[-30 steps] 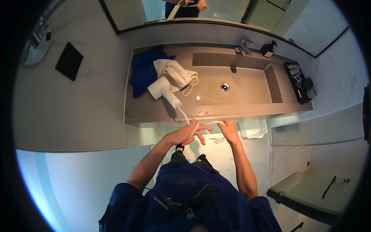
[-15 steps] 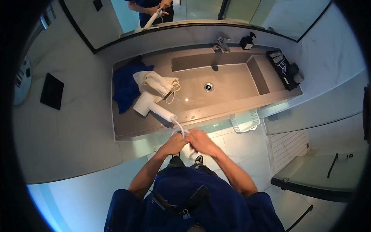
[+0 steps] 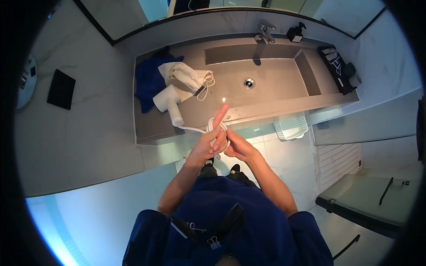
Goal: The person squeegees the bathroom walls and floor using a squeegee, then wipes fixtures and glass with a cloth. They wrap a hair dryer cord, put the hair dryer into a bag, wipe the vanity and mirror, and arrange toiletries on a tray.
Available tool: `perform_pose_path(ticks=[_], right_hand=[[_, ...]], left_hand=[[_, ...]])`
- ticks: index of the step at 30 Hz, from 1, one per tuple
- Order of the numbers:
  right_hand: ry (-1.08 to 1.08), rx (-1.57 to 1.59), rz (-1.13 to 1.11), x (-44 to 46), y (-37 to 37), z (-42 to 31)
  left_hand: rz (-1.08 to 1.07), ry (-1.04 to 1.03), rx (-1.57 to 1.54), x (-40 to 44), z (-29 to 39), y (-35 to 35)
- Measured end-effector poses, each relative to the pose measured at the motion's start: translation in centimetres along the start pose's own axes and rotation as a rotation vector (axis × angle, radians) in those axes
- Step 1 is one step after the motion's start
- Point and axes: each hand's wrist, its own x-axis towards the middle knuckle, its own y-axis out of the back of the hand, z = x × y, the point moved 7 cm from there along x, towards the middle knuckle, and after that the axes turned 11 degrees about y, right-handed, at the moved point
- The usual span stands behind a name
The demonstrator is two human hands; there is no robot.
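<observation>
A white hair dryer [image 3: 167, 100] lies on the counter at the left, its handle toward me. From the handle its white cord [image 3: 191, 129] runs to my hands in front of the counter edge. My left hand [image 3: 208, 144] grips loops of the cord, with one finger stretched up through the coil. Just to its right, my right hand [image 3: 241, 146] pinches the coil's side; its fingertips are partly hidden. Behind the dryer lies a cream drawstring bag [image 3: 182, 74], beside a crumpled dark blue cloth [image 3: 147, 84].
A grey counter [image 3: 153, 131] holds a sunken basin [image 3: 275, 73] with a faucet [image 3: 266, 33]. Behind it stands a black soap bottle [image 3: 295, 33]. A black tray [image 3: 333, 66] with small items sits at the right. Below is a white basket [image 3: 290, 127].
The cord now forms a coil around my left hand, which has risen with a finger extended. My right hand has moved apart to the right. The dryer's handle has swung to point more toward me.
</observation>
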Motion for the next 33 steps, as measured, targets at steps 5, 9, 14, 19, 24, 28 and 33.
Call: perform_pose_path(ticks=[5, 9, 14, 19, 24, 28, 33], right_hand=[[0.228, -0.498, 0.156, 1.1, -1.5, -3.2], [0.329, -0.412, 0.177, 0.2, -2.2, -3.5], [0.348, 0.067, 0.205, 1.1, -1.8, -1.0], [0.341, -0.61, 0.408, 1.0, -0.2, -0.9], [0.45, -0.949, 0.299, 0.5, -2.8, -2.7], [0.255, -0.224, 0.288, -0.7, -3.5, -0.8], [0.256, -0.45, 0.323, -2.7, -2.1, -0.9]], left_hand=[[0.225, -0.018, 0.282, -1.4, -0.9, 3.8], [0.366, -0.058, 0.489, -3.3, 0.5, 4.9], [0.331, -0.018, 0.357, -3.6, 0.2, 6.0], [0.324, 0.038, 0.334, -3.8, 0.1, 5.2], [0.329, 0.063, 0.092, -4.2, -0.4, 7.0], [0.464, 0.114, -0.161, -3.6, -0.9, 8.4], [0.442, 0.182, -0.091, -2.7, -1.1, 7.4]])
